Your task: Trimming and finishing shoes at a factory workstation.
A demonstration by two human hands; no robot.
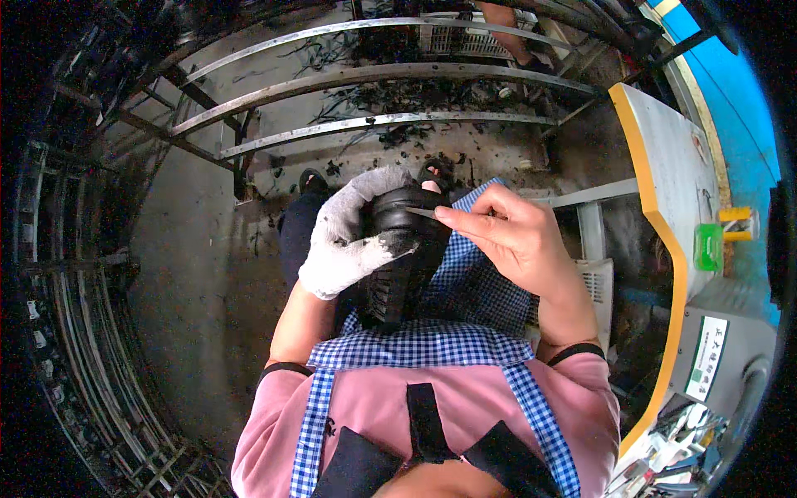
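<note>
My left hand (353, 228), in a whitish work glove smudged dark at the thumb, grips a black ribbed rubber part (394, 217) in front of my lap. Its lower end is dark and hard to make out against the apron. Between the thumb and fingers of my bare right hand (506, 232) is a thin, pointed metal blade (421, 212). The blade's tip lies against the rubber part's upper face, by a ridge. A blue-and-white checked apron (423, 344) covers my front below the hands.
Metal rack rails (390, 75) cross ahead of me; more racking (91, 332) stands left. Black scraps (448, 108) litter the floor. A yellow-edged bench (664, 149) at right holds a green container (708, 246) and assorted tools (681, 440). Another person's leg (502, 29) shows beyond the rails.
</note>
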